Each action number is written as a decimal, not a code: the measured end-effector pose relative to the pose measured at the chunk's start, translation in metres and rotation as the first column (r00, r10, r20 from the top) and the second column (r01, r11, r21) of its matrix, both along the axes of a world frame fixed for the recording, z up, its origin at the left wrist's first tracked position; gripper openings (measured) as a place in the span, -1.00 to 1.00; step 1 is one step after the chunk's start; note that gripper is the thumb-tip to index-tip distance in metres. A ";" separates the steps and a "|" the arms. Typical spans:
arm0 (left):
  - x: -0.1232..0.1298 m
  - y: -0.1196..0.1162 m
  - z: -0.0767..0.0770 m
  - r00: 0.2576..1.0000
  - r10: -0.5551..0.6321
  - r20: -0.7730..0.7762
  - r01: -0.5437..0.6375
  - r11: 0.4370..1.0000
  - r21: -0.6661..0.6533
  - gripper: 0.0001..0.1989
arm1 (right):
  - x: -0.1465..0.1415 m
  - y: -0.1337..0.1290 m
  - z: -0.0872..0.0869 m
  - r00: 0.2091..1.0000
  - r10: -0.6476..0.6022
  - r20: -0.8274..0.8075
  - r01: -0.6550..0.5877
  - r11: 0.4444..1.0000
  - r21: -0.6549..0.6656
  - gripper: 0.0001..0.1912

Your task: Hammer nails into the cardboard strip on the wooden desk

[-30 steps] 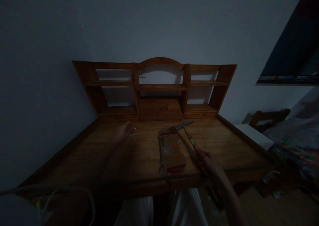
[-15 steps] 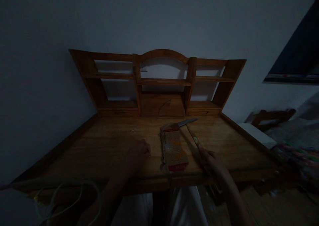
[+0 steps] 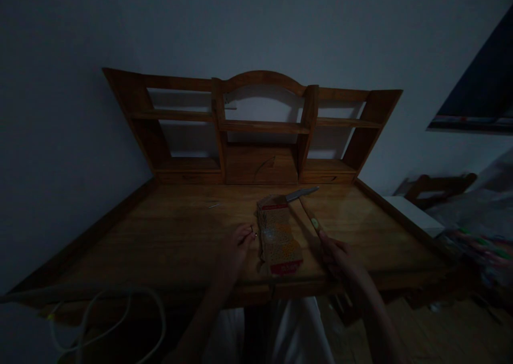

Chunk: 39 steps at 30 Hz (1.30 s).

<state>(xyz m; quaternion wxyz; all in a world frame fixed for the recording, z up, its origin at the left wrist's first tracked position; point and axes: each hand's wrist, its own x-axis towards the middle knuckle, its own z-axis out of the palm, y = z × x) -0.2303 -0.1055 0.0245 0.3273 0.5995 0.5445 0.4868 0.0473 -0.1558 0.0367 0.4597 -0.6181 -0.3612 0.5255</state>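
My right hand is wrapped round the wooden handle of a hammer. Its long grey metal head rests at the far right corner of a flattened, worn cardboard piece with red bands and orange patches. Just left of the cardboard, my left hand is closed in a pinch. A small shiny metal piece glints at its fingertips; its full shape is too small and dark to make out. Farther back on the desk lies a thin, nail-like metal piece.
The wooden desk carries a shelf unit along its back, against the wall. A pale cable loops at the front left. To the right stand a white surface and a wooden chair. The room is dim.
My left hand has moved right and slightly forward, up to the cardboard's left edge, with the small shiny piece at its fingertips. The right hand and hammer have barely moved.
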 end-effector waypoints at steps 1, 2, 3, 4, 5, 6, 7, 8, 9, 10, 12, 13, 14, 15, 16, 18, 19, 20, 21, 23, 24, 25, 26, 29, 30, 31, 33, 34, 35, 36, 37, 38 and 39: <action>0.007 0.000 0.000 0.999 -0.007 0.042 0.006 1.000 0.021 -0.80 | 0.001 0.000 -0.001 1.000 -0.002 -0.001 0.002 1.000 -0.001 -0.49; 0.013 0.001 0.000 0.997 -0.012 0.072 0.008 0.999 0.051 -0.81 | 0.001 0.001 -0.002 1.000 -0.002 -0.001 0.002 1.000 -0.004 -0.49; 0.018 0.001 0.001 0.996 -0.013 0.093 0.006 0.997 0.082 -0.83 | 0.002 0.001 -0.002 1.000 0.000 -0.001 0.000 1.000 -0.006 -0.49; 0.022 0.002 0.001 0.994 -0.012 0.105 0.001 0.995 0.104 -0.85 | 0.003 0.001 -0.003 1.000 0.004 0.000 -0.004 1.000 -0.008 -0.49; 0.025 0.002 0.002 0.994 -0.016 0.112 0.002 0.993 0.117 -0.86 | 0.003 0.001 -0.003 1.000 0.007 0.000 -0.007 1.000 -0.006 -0.49; 0.028 0.002 0.003 0.993 -0.022 0.114 0.008 0.993 0.121 -0.86 | 0.004 0.001 -0.003 1.000 0.014 -0.001 -0.014 1.000 -0.007 -0.49; 0.029 0.002 0.003 0.993 -0.033 0.114 0.020 0.993 0.119 -0.86 | 0.004 0.002 -0.003 1.000 0.018 0.002 -0.018 1.000 -0.006 -0.48; 0.030 0.001 0.003 0.993 -0.042 0.112 0.029 0.993 0.115 -0.84 | 0.004 0.002 -0.003 1.000 0.019 0.009 -0.019 1.000 -0.007 -0.48; 0.030 0.001 0.003 0.993 -0.045 0.106 0.033 0.993 0.113 -0.83 | 0.004 0.002 -0.004 1.000 0.018 0.020 -0.018 1.000 -0.007 -0.47; 0.030 0.000 0.003 0.995 -0.043 0.094 0.032 0.993 0.115 -0.82 | 0.004 0.002 -0.004 0.999 0.018 0.028 -0.018 1.000 -0.006 -0.47; 0.030 -0.001 0.001 0.998 -0.027 0.062 0.019 0.991 0.130 -0.78 | 0.004 0.002 -0.004 0.999 0.020 0.036 -0.020 1.000 0.005 -0.48; 0.030 -0.002 0.000 0.999 -0.020 0.045 0.014 0.990 0.137 -0.77 | 0.004 0.002 -0.004 0.999 0.018 0.035 -0.019 1.000 0.012 -0.48; 0.030 -0.003 -0.001 0.999 -0.015 0.032 0.010 0.990 0.141 -0.76 | 0.004 0.001 -0.004 0.999 0.014 0.035 -0.015 1.000 0.017 -0.49; 0.031 -0.003 -0.002 1.000 -0.010 0.024 0.007 0.990 0.142 -0.75 | 0.003 0.001 -0.004 0.999 0.008 0.037 -0.009 1.000 0.024 -0.50; 0.031 -0.003 -0.002 1.000 -0.007 0.018 0.004 0.990 0.141 -0.74 | 0.003 0.000 -0.003 0.999 0.000 0.044 -0.001 1.000 0.027 -0.51; 0.031 -0.003 -0.003 1.000 -0.009 0.010 0.008 0.991 0.134 -0.75 | 0.002 -0.001 -0.002 0.998 -0.008 0.066 0.006 1.000 0.026 -0.51; 0.031 -0.003 -0.003 1.000 -0.012 0.007 0.011 0.991 0.131 -0.75 | 0.002 -0.001 -0.001 0.997 -0.005 0.072 0.004 1.000 0.024 -0.51; 0.031 -0.002 -0.003 1.000 -0.018 0.004 0.017 0.992 0.128 -0.76 | 0.002 -0.001 -0.001 0.997 0.002 0.074 -0.004 1.000 0.022 -0.51; 0.031 -0.002 -0.003 1.000 -0.022 0.005 0.022 0.992 0.127 -0.77 | 0.002 -0.001 0.000 0.998 0.013 0.069 -0.014 1.000 0.021 -0.51; 0.031 -0.002 -0.003 0.999 -0.035 0.017 0.033 0.992 0.124 -0.78 | 0.002 -0.001 0.000 0.998 0.025 0.051 -0.026 1.000 0.016 -0.50; 0.031 -0.002 -0.003 0.999 -0.042 0.022 0.039 0.992 0.123 -0.79 | 0.002 -0.001 0.000 0.999 0.028 0.042 -0.029 1.000 0.011 -0.50; 0.031 -0.002 -0.003 0.999 -0.044 0.024 0.041 0.992 0.123 -0.80 | 0.002 0.000 0.000 0.999 0.029 0.037 -0.029 1.000 0.006 -0.50; 0.031 -0.002 -0.002 0.999 -0.046 0.022 0.043 0.992 0.120 -0.81 | 0.002 0.000 -0.001 0.999 0.028 0.033 -0.029 1.000 0.005 -0.50; 0.029 -0.002 -0.002 0.999 -0.036 -0.002 0.036 0.993 0.113 -0.83 | 0.003 0.000 -0.002 0.999 0.029 0.042 -0.030 0.999 0.024 -0.50; 0.029 -0.003 -0.002 0.999 -0.033 -0.016 0.035 0.993 0.111 -0.84 | 0.003 0.000 -0.002 0.998 0.028 0.050 -0.029 0.999 0.027 -0.49; 0.029 -0.003 -0.002 0.999 -0.029 -0.030 0.033 0.993 0.112 -0.85 | 0.003 -0.001 -0.002 0.998 0.028 0.058 -0.029 0.999 0.025 -0.49; 0.029 -0.004 -0.002 0.998 -0.029 -0.064 0.037 0.992 0.123 -0.85 | 0.003 -0.001 -0.002 0.998 0.030 0.059 -0.031 0.999 0.019 -0.50; 0.029 -0.004 -0.003 0.996 -0.035 -0.079 0.045 0.990 0.132 -0.85 | 0.003 -0.001 -0.001 0.998 0.030 0.052 -0.031 0.999 0.019 -0.50; 0.029 -0.005 -0.004 0.995 -0.045 -0.094 0.058 0.988 0.141 -0.85 | 0.003 -0.002 -0.001 0.998 0.031 0.046 -0.033 0.999 0.023 -0.51; 0.028 -0.005 -0.004 0.993 -0.055 -0.108 0.071 0.986 0.151 -0.84 | 0.003 -0.002 -0.001 0.999 0.032 0.044 -0.033 0.999 0.028 -0.51; 0.028 -0.006 -0.004 0.991 -0.062 -0.122 0.081 0.984 0.160 -0.84 | 0.002 -0.002 -0.002 0.998 0.030 0.046 -0.031 0.999 0.032 -0.51; 0.028 -0.007 -0.004 0.989 -0.063 -0.134 0.086 0.982 0.170 -0.83 | 0.003 -0.002 -0.002 0.998 0.028 0.049 -0.030 0.999 0.036 -0.51; 0.028 -0.008 -0.004 0.987 -0.056 -0.148 0.083 0.980 0.180 -0.83 | 0.003 -0.002 -0.003 0.998 0.029 0.053 -0.031 0.999 0.034 -0.51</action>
